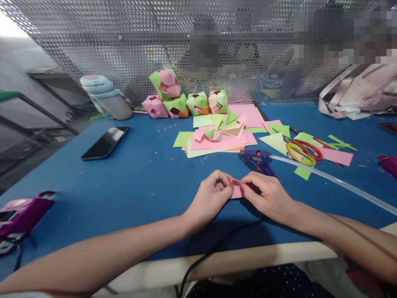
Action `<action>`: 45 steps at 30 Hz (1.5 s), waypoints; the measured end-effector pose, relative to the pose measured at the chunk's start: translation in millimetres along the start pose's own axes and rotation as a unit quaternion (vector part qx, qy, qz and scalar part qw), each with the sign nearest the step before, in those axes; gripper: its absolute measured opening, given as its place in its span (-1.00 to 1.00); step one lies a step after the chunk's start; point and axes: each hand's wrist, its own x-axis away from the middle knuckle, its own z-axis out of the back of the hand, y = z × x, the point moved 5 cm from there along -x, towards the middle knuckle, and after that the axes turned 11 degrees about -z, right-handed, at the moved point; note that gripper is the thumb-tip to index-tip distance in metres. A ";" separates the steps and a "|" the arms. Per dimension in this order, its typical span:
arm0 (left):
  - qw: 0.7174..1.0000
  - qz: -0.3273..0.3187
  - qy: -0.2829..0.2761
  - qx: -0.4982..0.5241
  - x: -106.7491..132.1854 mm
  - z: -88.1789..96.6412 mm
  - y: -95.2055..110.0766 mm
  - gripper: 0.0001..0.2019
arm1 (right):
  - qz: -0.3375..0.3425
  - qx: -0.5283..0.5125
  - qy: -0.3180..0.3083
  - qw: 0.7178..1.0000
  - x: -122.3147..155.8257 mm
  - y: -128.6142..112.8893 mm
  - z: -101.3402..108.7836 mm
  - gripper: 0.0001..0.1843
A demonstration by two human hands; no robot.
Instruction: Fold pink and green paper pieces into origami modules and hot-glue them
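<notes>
Between my two hands, a small folded piece of pink paper (236, 190) is held just above the blue table (149, 186). My left hand (214, 191) pinches its left side with thumb and fingers. On the right side, my right hand (266, 193) grips it the same way. Right behind my right hand lies a blue glue gun (259, 159) with a long clear glue stick (328, 177) running out of it to the right. A stack of pink, green and orange paper sheets (221, 142) lies beyond my hands, with folded pieces (208, 135) on top.
Several folded paper balls (176, 105) stand along the perforated metal screen (124, 49). Scissors (305, 152) with red and yellow handles lie among paper scraps at the right. A phone (107, 142), a bottle (107, 97) and a purple pouch (23, 219) are at the left; a bag (366, 91) sits far right.
</notes>
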 end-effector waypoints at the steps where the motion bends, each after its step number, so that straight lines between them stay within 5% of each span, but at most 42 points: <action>1: 1.000 -0.002 -0.010 0.002 0.4 -1.7 0.2 -0.86 | 0.005 0.001 0.004 1.000 0.4 -0.3 0.4 -0.88; 12: 0.997 0.025 -0.076 0.022 5.2 -13.7 6.1 -0.75 | 0.059 0.034 -0.026 0.997 5.2 -4.2 0.3 -0.80; 17: 0.998 0.015 -0.022 -0.048 -8.0 8.8 3.0 -0.79 | 0.030 0.029 -0.012 0.999 7.3 -5.9 7.2 -0.76; 21: 0.995 -0.012 0.029 -0.098 -26.0 30.2 3.3 -0.78 | 0.098 0.066 -0.025 0.993 13.2 -14.2 6.8 -0.80; 28: 0.995 -0.011 0.099 0.025 -58.2 49.3 3.2 -0.72 | 0.191 0.146 -0.061 0.969 20.4 -17.2 -2.7 -0.78; 35: 0.990 -0.009 0.114 0.085 -86.5 58.7 -3.4 -0.77 | 0.195 0.161 -0.079 0.964 22.0 -15.0 -4.1 -0.76; 45: 0.990 -0.005 0.103 0.092 -85.6 61.0 -20.2 -0.81 | 0.233 0.188 -0.129 0.945 29.2 -20.1 1.0 -0.74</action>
